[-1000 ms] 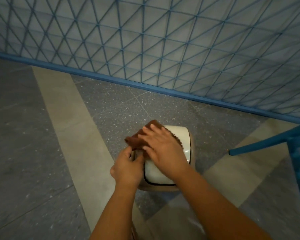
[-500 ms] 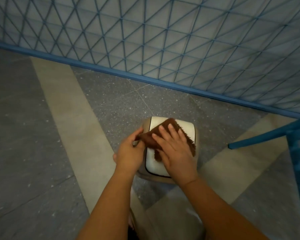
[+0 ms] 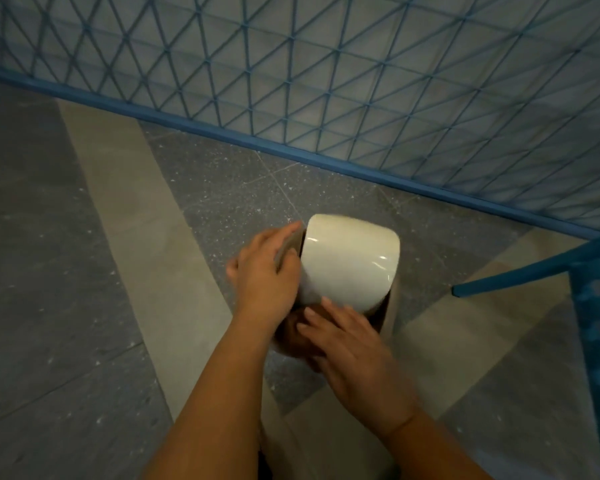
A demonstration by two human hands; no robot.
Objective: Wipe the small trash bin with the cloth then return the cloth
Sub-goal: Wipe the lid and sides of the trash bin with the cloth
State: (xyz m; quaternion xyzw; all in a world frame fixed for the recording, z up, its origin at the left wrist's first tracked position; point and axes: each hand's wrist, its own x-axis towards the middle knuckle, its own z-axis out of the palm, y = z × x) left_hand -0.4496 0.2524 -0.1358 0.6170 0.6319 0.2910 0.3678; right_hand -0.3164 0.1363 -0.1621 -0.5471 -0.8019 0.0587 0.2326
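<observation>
The small trash bin [image 3: 349, 263] stands on the floor, with a glossy cream lid and tan sides. My left hand [image 3: 265, 275] lies against its left side, fingers stretched along the wall, steadying it. My right hand [image 3: 350, 341] is on the bin's near side, just under the lid's edge, and presses the brown cloth [image 3: 290, 337] against it. Most of the cloth is hidden under my right hand; only a dark patch shows between my two wrists.
A blue lattice fence [image 3: 361, 81] with a blue bottom rail [image 3: 326, 166] runs behind the bin. A blue metal bar and frame [image 3: 520, 275] jut in from the right. The floor [image 3: 84, 271] is grey speckled stone with beige stripes.
My right hand has slid the cloth off the lid down to the bin's near side. My left hand has let go of the cloth's corner and now rests on the bin's left side.
</observation>
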